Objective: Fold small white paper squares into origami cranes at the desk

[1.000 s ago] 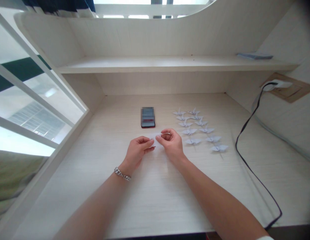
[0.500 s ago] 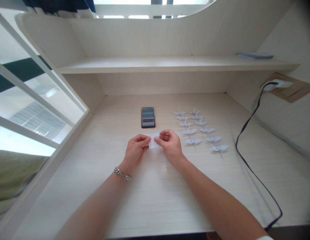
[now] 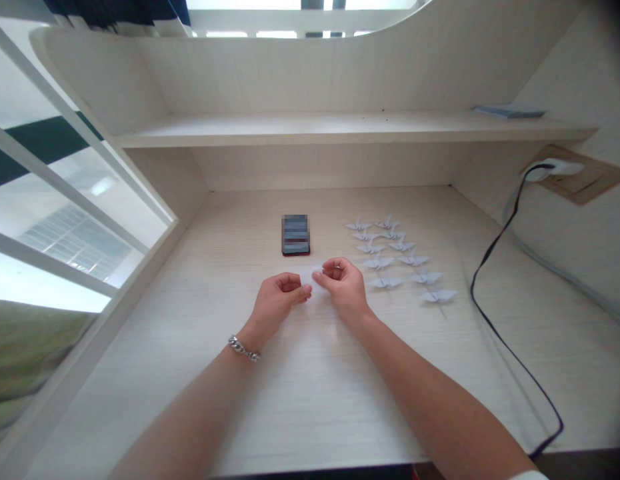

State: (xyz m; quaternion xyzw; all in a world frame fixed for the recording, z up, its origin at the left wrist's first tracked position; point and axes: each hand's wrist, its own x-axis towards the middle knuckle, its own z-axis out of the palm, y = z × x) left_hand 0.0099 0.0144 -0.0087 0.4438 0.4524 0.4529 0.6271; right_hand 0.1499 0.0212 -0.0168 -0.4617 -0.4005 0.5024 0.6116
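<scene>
Small white paper (image 3: 310, 280) between hands. Left hand (image 3: 276, 308) fingers pinching its left edge, right hand (image 3: 346, 290) fingers pinching right edge; light, even pinch keeps sheet uncreased. Paper cranes (image 3: 400, 257) at right, phone (image 3: 295, 235) ahead on table (image 3: 310, 400).

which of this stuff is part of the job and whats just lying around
In use: left hand, right hand, small white paper between them, folded paper cranes
Just lying about: phone, black cable, flat blue-grey item on the shelf
</scene>
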